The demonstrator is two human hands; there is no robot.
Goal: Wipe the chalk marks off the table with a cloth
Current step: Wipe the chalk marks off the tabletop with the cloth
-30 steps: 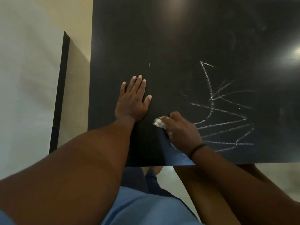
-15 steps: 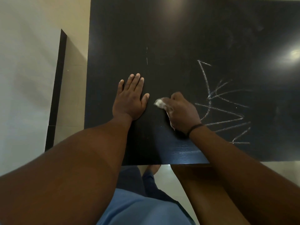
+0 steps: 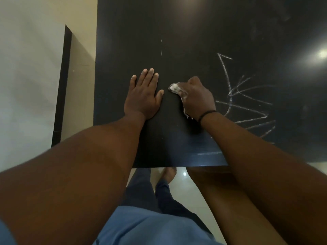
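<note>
A black table [image 3: 177,23] fills the upper part of the head view. White chalk marks [image 3: 247,101] zigzag across its right side, and a thin short chalk line [image 3: 161,54] sits further back near the middle. My left hand [image 3: 143,96] lies flat on the table, fingers spread, holding nothing. Just right of it, my right hand [image 3: 198,98] presses a small white cloth [image 3: 175,88] onto the surface; the cloth sticks out past the fingers on the left, and most of it is hidden under the hand. A faint chalk streak [image 3: 209,153] lies near the front edge.
The table's front edge [image 3: 177,166] runs just above my legs and foot on a shiny pale floor [image 3: 184,174]. A dark vertical strip [image 3: 62,85] stands on the left against a pale wall. A lamp glare [image 3: 322,53] reflects on the table's right.
My right hand with the cloth has slid away from the front edge, up the table beside the left hand. Chalk lines near the front right have shrunk. The left hand stayed flat.
</note>
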